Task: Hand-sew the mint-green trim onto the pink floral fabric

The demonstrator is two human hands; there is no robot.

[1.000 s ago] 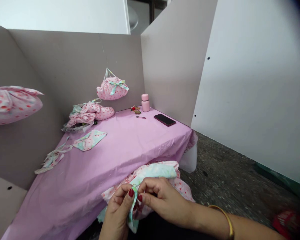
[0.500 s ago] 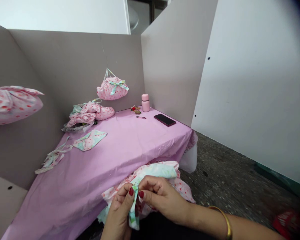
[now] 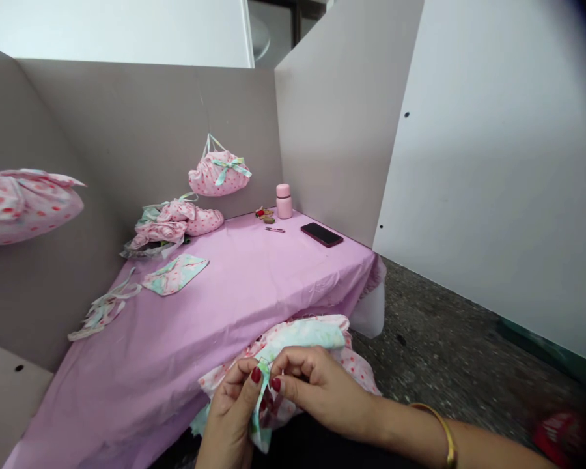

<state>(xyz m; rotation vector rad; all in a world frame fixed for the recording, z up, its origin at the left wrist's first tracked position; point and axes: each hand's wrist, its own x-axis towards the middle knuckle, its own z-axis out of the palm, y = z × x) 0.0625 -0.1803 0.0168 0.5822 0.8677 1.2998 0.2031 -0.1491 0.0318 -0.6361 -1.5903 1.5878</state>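
My left hand [image 3: 234, 407] pinches a narrow green-and-white patterned fabric strip [image 3: 260, 435] between thumb and forefinger, and its lower end hangs below the fingers. Just to the right, my right hand [image 3: 322, 387] is closed in a pinch beside the strip. Whatever lies between its fingertips is too small to make out. Under both hands, a pink dotted and pale green cloth [image 3: 312, 332] is spread over my lap, against the table's front edge.
On the pink-covered table [image 3: 244, 280] lie a phone [image 3: 322, 234], a pink bottle [image 3: 284, 203], a thread spool [image 3: 269, 221], a folded cloth piece [image 3: 176, 273], fabric ties [image 3: 105, 309] and a fabric pile [image 3: 176, 221]. A dotted pouch [image 3: 219, 174] hangs at the back. Grey panels [image 3: 332, 130] enclose the table.
The right fingertips have shifted very slightly, and the strip's lower end has swung a little to the left. Both hands otherwise keep their places.
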